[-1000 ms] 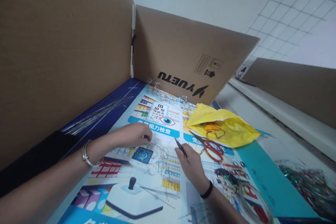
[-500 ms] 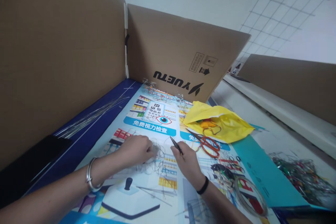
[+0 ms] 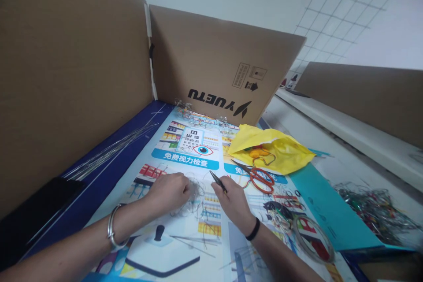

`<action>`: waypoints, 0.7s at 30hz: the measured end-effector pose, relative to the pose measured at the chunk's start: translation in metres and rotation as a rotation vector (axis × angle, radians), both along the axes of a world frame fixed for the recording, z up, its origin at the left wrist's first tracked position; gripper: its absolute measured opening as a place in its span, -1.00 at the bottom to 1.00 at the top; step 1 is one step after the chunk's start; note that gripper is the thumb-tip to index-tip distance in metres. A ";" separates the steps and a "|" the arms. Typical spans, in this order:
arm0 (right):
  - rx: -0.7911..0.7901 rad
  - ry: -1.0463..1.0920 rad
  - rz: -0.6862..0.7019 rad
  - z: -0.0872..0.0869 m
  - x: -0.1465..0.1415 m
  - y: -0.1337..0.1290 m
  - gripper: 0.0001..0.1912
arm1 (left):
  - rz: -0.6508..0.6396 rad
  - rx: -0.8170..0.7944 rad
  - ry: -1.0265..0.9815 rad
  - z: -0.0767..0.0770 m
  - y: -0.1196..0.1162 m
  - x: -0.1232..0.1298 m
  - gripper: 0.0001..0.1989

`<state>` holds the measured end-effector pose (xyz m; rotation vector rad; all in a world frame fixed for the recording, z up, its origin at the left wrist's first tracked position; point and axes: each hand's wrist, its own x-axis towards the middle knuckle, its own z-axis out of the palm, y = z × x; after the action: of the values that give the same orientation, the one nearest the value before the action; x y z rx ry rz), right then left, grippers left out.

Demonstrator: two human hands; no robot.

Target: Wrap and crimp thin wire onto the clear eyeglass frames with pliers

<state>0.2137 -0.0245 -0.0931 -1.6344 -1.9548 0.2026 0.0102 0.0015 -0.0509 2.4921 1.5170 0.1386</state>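
My right hand (image 3: 233,202) is wrapped around dark needle-nose pliers (image 3: 217,179), whose pointed jaws stick out up and to the left. My left hand (image 3: 172,191) is closed, and loops of thin wire (image 3: 197,200) spread out from its fingertips toward the right hand. Exactly how the wire is pinched is hidden by the fingers. Just beyond the right hand lie scissors with orange-red handles (image 3: 261,180), blades pointing left. They rest against an open yellow bag (image 3: 274,150) with orange thread or cord at its mouth.
Cardboard panels (image 3: 211,61) stand at the back and left. Straight wires (image 3: 112,150) lie on the blue strip at left. A round clear dish (image 3: 313,239) sits at lower right, with a heap of tangled wire (image 3: 373,211) beyond it. Smaller wire bits (image 3: 183,108) lie near the back panel.
The view has shifted slightly, so the surroundings appear a little further left. Both hands keep nearly the same pose, with the pliers still in the right one.
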 end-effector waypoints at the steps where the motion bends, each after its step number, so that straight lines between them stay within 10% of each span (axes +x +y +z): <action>1: -0.003 -0.001 -0.001 0.000 0.000 0.000 -0.68 | 0.005 -0.003 0.000 -0.001 0.000 0.000 -0.78; 21: -0.002 -0.012 -0.004 0.000 0.000 0.000 -0.69 | 0.036 0.071 -0.144 0.002 0.003 -0.005 -0.89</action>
<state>0.2134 -0.0244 -0.0927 -1.6440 -1.9602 0.1935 0.0055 0.0047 -0.0485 2.4501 1.5238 0.3757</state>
